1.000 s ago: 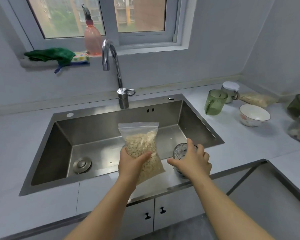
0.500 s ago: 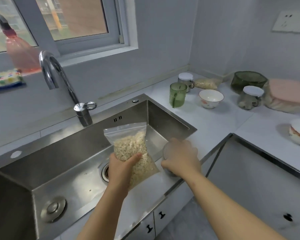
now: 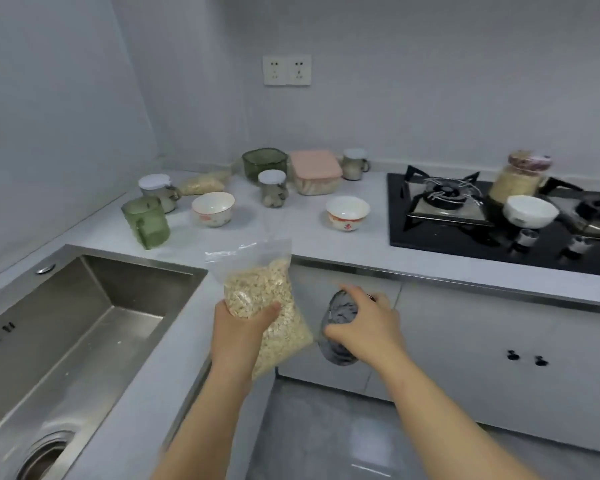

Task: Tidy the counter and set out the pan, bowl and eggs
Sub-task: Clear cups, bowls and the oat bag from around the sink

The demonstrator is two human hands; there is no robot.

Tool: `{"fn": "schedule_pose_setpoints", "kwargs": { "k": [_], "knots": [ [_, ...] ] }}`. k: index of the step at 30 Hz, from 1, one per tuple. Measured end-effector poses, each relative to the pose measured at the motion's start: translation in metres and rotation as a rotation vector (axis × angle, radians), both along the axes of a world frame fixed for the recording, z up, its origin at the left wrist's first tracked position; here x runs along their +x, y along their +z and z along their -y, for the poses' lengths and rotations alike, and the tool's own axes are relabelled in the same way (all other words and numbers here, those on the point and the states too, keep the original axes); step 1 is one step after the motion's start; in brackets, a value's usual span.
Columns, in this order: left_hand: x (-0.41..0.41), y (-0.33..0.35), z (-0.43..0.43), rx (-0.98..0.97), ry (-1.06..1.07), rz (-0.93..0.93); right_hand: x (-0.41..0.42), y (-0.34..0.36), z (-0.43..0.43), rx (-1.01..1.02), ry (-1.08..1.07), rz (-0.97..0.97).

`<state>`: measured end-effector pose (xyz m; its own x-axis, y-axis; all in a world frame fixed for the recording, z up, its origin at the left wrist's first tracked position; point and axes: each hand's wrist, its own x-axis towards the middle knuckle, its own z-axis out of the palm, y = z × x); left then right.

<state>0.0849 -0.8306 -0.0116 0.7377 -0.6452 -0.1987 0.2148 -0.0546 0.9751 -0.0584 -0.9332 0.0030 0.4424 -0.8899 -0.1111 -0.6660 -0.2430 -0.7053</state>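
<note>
Beyond the left grip point(image 3: 238, 327) and right grip point(image 3: 368, 327), a white table point(image 3: 291, 244) along the wall. Left of the left grip, a steel sink point(image 3: 84, 323); beyond and right of the right grip, a black gas hob point(image 3: 465, 237).

In the left grip, fingers curled round its lower part, a clear bag of oats point(image 3: 257, 289), upright, off the table. In the right grip, clasped from above, a dark glass point(image 3: 340, 313), possibly empty; too blurred to tell.

Well beyond the left grip, a green cup point(image 3: 147, 221) and a patterned bowl point(image 3: 212, 208). Ahead of the right grip, a second patterned bowl point(image 3: 347, 212). Far right, on the hob, a white bowl point(image 3: 530, 211).
</note>
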Motion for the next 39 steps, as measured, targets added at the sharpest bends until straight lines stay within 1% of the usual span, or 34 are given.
{"fn": "schedule_pose_setpoints", "kwargs": {
  "k": [4, 7, 11, 15, 17, 19, 23, 29, 35, 39],
  "knots": [
    [-0.071, -0.002, 0.057, -0.001, -0.148, 0.009, -0.084, -0.001, 0.031, -0.006, -0.167, -0.013],
    [-0.147, -0.005, 0.105, -0.023, -0.270, 0.012, -0.163, 0.001, 0.058, -0.038, -0.266, -0.052],
    [-0.257, -0.006, 0.160, -0.002, -0.418, 0.009, -0.275, 0.007, 0.092, -0.052, -0.386, -0.098],
    [-0.363, 0.000, 0.208, -0.018, -0.532, -0.013, -0.377, 0.012, 0.120, -0.072, -0.482, -0.125],
    [-0.403, 0.006, 0.227, -0.027, -0.568, -0.013, -0.418, 0.014, 0.132, -0.080, -0.525, -0.135],
    [-0.451, 0.008, 0.253, -0.024, -0.623, -0.003, -0.466, 0.016, 0.149, -0.066, -0.591, -0.118],
    [-0.521, 0.011, 0.301, -0.016, -0.713, 0.001, -0.537, 0.013, 0.184, -0.052, -0.706, -0.065],
    [-0.597, 0.005, 0.388, -0.024, -0.829, -0.026, -0.613, 0.008, 0.250, -0.064, -0.796, -0.023],
    [-0.669, 0.014, 0.510, -0.017, -0.940, -0.009, -0.681, 0.017, 0.359, -0.059, -0.887, -0.052],
    [-0.705, 0.026, 0.574, -0.024, -0.954, 0.009, -0.716, 0.024, 0.423, -0.056, -0.926, -0.005]
  ]
}}
